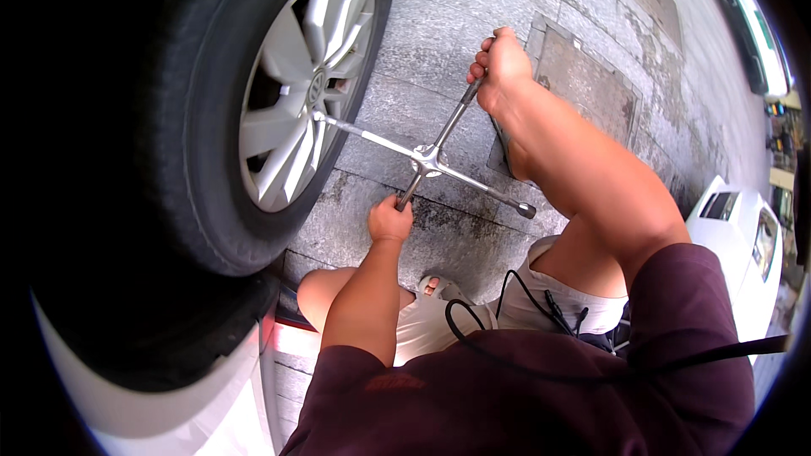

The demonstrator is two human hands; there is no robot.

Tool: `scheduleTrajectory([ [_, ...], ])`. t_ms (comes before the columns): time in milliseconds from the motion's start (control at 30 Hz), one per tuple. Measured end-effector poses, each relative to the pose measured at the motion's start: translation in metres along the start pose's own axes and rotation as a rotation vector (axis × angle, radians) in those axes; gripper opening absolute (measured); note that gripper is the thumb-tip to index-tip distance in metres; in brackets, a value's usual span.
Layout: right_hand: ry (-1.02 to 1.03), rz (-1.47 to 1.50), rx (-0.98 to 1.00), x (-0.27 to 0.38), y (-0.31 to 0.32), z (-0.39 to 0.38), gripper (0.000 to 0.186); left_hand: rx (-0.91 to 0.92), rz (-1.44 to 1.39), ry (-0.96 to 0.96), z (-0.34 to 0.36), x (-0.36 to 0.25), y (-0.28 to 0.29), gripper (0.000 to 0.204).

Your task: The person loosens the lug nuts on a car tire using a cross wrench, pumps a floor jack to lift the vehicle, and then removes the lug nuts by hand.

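Note:
A silver four-way lug wrench (pixel 429 160) stretches out from the wheel (pixel 291 51), one arm's tip meeting the silver rim close to its centre. My left hand (pixel 390 219) is closed round the wrench's near arm. Farther off, my right hand (pixel 507 63) grips the opposite arm near its end. The fourth arm points away from the wheel, its dark socket (pixel 527 211) free in the air. Around the rim sits a black tyre (pixel 198 118). Whether the wrench's tip is seated on a lug nut is too small to tell.
White bodywork (pixel 186 422) of the car lies at lower left beside the tyre. Grey stone paving (pixel 431 8) with a rectangular cover (pixel 587 80) spreads beyond. Black cables (pixel 553 312) hang across my lap. A white car (pixel 735 228) and a green-and-white vehicle (pixel 752 34) stand at right.

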State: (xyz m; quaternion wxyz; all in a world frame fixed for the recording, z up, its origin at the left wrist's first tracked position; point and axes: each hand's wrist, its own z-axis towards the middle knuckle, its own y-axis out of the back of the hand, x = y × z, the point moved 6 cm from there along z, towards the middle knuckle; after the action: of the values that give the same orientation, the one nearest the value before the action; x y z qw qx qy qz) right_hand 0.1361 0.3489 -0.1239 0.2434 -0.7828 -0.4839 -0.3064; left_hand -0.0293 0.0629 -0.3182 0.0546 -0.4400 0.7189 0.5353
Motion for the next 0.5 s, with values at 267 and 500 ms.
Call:
scheduleTrajectory([
  [267,-0.021,0.048,0.008,-0.004,0.006,-0.004,0.03,-0.049,0.003,-0.083,0.006,0.015,-0.021,0.023],
  [500,0.108,0.078,0.101,0.002,0.004,-0.028,0.027,-0.086,-0.087,-0.186,0.033,0.017,-0.042,0.019],
])
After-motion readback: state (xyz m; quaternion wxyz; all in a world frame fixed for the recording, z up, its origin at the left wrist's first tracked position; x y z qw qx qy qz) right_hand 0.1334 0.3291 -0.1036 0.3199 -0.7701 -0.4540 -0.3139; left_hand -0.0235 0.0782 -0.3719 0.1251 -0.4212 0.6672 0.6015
